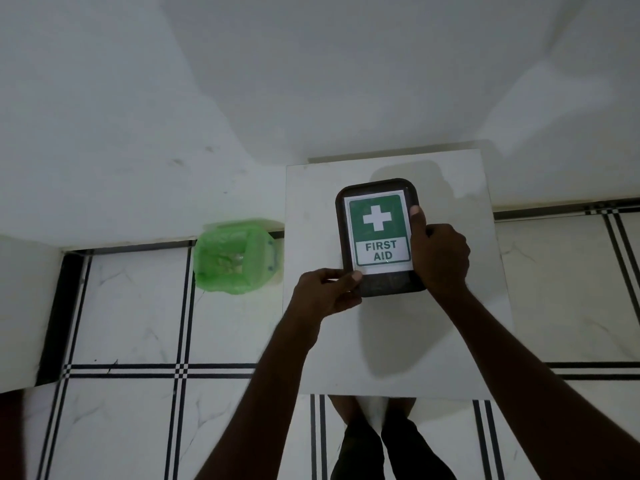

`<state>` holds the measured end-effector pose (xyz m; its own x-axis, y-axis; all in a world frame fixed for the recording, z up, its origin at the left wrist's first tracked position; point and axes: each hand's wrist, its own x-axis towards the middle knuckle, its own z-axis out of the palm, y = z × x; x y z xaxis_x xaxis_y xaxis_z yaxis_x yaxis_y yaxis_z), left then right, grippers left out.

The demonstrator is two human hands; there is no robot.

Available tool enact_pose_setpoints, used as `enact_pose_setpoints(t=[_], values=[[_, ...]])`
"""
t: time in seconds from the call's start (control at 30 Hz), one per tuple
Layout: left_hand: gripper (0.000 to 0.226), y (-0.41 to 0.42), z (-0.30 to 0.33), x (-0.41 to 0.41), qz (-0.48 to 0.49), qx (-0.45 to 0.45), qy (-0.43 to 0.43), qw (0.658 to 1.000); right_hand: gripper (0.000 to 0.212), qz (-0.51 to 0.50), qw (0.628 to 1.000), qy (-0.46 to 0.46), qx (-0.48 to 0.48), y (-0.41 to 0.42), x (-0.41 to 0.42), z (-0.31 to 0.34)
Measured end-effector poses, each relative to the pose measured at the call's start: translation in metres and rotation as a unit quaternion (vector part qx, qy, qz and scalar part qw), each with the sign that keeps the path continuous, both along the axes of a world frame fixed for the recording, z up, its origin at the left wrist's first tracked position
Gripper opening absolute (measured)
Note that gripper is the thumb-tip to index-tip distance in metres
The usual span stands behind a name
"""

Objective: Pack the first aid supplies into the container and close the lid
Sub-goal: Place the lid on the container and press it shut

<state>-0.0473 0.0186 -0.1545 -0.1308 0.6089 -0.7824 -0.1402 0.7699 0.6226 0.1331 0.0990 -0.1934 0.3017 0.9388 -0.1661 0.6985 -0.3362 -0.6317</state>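
A dark rectangular container (391,285) with a green and white "FIRST AID" label (379,232) on its lid sits on a white table (311,209). The lid lies flat on top, and nothing of the inside shows. My left hand (325,292) grips the near left corner, thumb on the label's edge. My right hand (440,254) holds the right side, thumb pressed on the lid's rim. No loose supplies are visible on the table.
A bin lined with a green bag (235,256) stands on the floor left of the table, against the white wall (138,133). The floor is white tile with black lines (180,370). My feet (377,441) show below the table's near edge.
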Motion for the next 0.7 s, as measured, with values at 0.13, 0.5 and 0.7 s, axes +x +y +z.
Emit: enact_pose_setpoints(t=[0.13,0.5,0.7], values=[[0.034,0.0,0.002,0.01,0.067,-0.001,0.018,0.998,0.076,0.004,0.996,0.029,-0.083,0.0,0.004,0.007],[0.038,-0.001,0.0,0.014,0.084,-0.009,-0.005,0.996,0.052,-0.063,0.962,0.235,-0.121,-0.057,0.025,0.019],[0.041,0.0,-0.004,0.013,0.091,-0.017,-0.028,0.995,0.057,-0.053,0.975,0.208,-0.062,-0.066,0.016,0.006]])
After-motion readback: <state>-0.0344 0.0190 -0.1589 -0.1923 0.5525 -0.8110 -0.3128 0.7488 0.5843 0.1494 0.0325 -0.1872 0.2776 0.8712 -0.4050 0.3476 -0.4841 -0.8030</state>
